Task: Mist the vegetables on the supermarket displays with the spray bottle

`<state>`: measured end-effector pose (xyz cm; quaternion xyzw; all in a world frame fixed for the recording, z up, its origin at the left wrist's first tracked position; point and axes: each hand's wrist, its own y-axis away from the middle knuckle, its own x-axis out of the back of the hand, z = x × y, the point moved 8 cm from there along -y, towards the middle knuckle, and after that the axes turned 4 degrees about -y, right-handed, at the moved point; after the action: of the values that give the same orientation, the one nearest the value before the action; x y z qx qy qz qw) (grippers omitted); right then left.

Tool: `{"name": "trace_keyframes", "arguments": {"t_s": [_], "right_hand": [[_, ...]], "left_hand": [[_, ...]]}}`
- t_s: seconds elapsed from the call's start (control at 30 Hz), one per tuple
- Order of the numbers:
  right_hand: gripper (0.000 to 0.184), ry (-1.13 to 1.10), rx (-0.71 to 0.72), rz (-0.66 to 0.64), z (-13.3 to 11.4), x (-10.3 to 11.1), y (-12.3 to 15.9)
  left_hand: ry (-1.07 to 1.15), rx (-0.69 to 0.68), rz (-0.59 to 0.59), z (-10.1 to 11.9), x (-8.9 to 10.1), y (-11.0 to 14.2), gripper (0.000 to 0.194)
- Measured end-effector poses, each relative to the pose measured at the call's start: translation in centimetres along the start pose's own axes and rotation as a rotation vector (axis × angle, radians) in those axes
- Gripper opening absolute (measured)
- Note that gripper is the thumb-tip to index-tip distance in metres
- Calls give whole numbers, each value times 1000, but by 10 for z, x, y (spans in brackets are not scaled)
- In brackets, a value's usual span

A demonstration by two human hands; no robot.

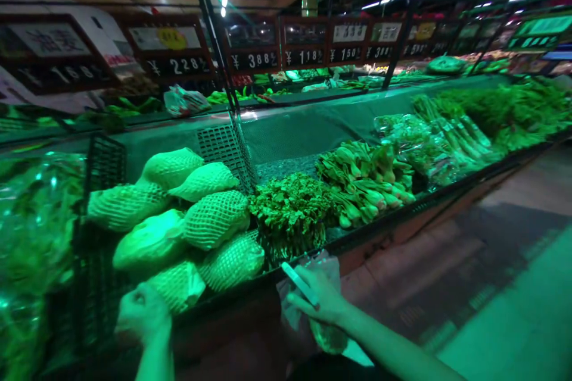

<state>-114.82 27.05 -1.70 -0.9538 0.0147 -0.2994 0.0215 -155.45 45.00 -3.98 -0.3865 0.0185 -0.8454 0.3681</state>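
My left hand (142,311) is curled shut at the front edge of the produce shelf, just below a pile of cabbages in foam netting (192,220); whatever it grips is hidden. My right hand (319,297) is closed on a clear plastic bag (328,333) with greens inside, and a thin flat phone-like object (298,283) is pinched between its fingers. Right above that hand lies a bunch of dark leafy herbs (290,211) on the shelf.
Bok choy (370,181), celery (451,131) and more greens fill the long chilled shelf (447,187) running to the right. Price signs (257,59) hang above. A black wire divider (100,190) stands at left beside bagged greens (31,232). The aisle floor (513,286) is at right.
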Motion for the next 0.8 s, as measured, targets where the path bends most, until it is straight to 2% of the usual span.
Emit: {"name": "trace_keyframes", "arguments": {"t_s": [0.07,0.13,0.23,0.37,0.47,0.57,0.73,0.8], "right_hand": [[18,-20,-9,11,-4,-9,-5],[22,-26,-48,71,3,-7,-8],[32,-71,-141,210,31,15,-5],[39,-168,-276,410,78,56,10],[38,-217,-332,438,89,72,9],[31,-151,-285,389,65,66,-10],[21,-113,-169,272,0,23,-52],[21,-138,-142,251,-16,12,-63]], "left_hand": [[-10,6,8,2,2,5,20],[19,-15,12,4,4,8,17],[47,-86,-22,6,2,9,16],[27,-179,-23,6,-5,9,17],[59,-203,-43,3,-15,8,14],[68,-201,-31,0,-18,7,16],[45,-202,-21,3,-12,11,18],[16,-194,-20,5,-9,13,17]]}}
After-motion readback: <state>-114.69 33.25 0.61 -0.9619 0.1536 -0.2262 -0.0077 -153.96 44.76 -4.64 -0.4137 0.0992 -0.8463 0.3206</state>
